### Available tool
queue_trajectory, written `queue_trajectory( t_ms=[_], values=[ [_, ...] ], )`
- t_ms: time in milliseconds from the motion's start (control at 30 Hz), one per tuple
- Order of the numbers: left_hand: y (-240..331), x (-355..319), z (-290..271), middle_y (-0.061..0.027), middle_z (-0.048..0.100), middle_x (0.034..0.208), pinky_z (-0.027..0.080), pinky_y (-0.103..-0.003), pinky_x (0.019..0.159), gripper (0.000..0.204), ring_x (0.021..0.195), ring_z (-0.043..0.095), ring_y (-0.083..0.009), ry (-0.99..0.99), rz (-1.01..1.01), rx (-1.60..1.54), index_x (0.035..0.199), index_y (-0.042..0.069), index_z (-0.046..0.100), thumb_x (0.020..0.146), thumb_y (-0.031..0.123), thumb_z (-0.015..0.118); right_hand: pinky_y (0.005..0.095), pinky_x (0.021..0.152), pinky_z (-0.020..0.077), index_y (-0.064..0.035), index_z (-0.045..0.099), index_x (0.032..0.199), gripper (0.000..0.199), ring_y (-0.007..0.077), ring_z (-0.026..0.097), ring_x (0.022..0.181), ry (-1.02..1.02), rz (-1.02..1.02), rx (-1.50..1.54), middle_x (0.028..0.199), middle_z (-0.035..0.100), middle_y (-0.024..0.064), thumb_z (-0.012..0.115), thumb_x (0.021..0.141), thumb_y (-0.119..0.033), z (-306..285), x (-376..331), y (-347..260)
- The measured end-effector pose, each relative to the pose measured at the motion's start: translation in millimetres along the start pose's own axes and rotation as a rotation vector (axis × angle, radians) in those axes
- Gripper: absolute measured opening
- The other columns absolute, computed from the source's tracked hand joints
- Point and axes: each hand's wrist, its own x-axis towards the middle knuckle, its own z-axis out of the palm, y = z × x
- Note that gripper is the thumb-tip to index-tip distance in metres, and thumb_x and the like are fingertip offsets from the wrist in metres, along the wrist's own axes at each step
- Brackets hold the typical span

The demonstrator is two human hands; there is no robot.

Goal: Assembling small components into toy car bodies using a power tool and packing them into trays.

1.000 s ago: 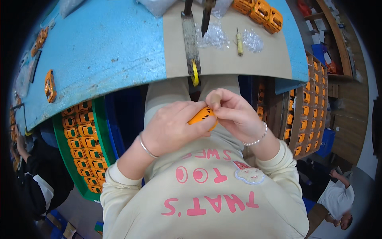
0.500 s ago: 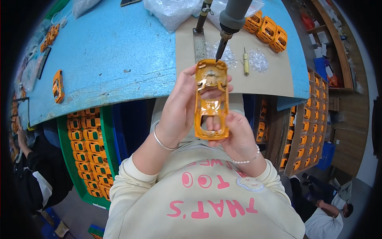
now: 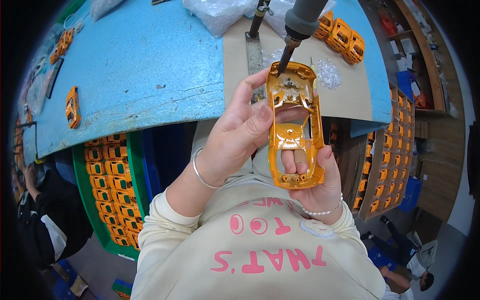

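Note:
Between my two hands is an orange toy car body, its hollow underside facing up. My left hand grips it along the left side, thumb on the edge and fingers behind. My right hand holds the near right end, with fingertips showing through the window opening. Over the far end hangs a soldering-iron-like tool, dark and pointed; its tip reaches inside the shell's far left corner. Whether the tip touches the plastic I cannot tell. Beyond the shell lies a pile of small clear plastic pieces, with a thin yellow-handled tool partly hidden beside it.
Several orange car bodies stand at the far right of the blue table; one more car body lies at left. A metal stand rises behind my hands. A green crate and a divided cardboard box hold more bodies. People work nearby.
The car body has moved right and tilted, and the tool's tip now sits in its far left corner instead of at the far edge. My left thumb has come onto the edge.

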Motion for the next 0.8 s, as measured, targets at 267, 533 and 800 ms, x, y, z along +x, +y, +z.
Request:
queue_trajectory(
  t_ms=[267, 533, 800],
  values=[
    [2.7, -1.2, -2.3, -0.0354, 0.034, 0.143, 0.043, -0.052, 0.103, 0.066, 0.127, 0.046, -0.0483, -0.029, -0.016, -0.044, 0.149, 0.016, 0.021, 0.097, 0.039, 0.054, 0.0246, 0.052, 0.0561, -0.0001, 0.053, 0.086, 0.051, 0.0184, 0.066, 0.058, -0.001, -0.009, -0.049, 0.085, 0.057, 0.0123, 0.052, 0.096, -0.050, 5.3, -1.1, -2.5],
    [5.3, -9.9, 5.1, -0.0345, 0.036, 0.142, 0.047, -0.050, 0.099, 0.068, 0.123, 0.050, -0.0470, -0.007, -0.104, -0.194, 0.151, 0.015, 0.018, 0.097, 0.035, 0.053, 0.0253, 0.057, 0.0572, 0.0015, 0.056, 0.091, 0.045, 0.0191, 0.068, 0.063, 0.014, 0.017, 0.075, 0.090, 0.061, 0.0129, 0.050, 0.099, -0.043, -4.9, 0.9, 3.6],
    [113.8, -44.9, -98.1, -0.0146, 0.058, 0.105, 0.050, -0.035, 0.080, 0.049, 0.091, 0.058, -0.0261, 0.699, 0.044, 2.010, 0.138, 0.019, 0.051, 0.090, 0.010, 0.058, 0.0239, 0.059, 0.0535, 0.0022, 0.059, 0.115, 0.027, 0.0163, 0.068, 0.072, 0.151, 0.187, -0.376, 0.104, 0.067, 0.0136, 0.047, 0.100, -0.017, -42.7, 1.5, -4.3]
  ],
)
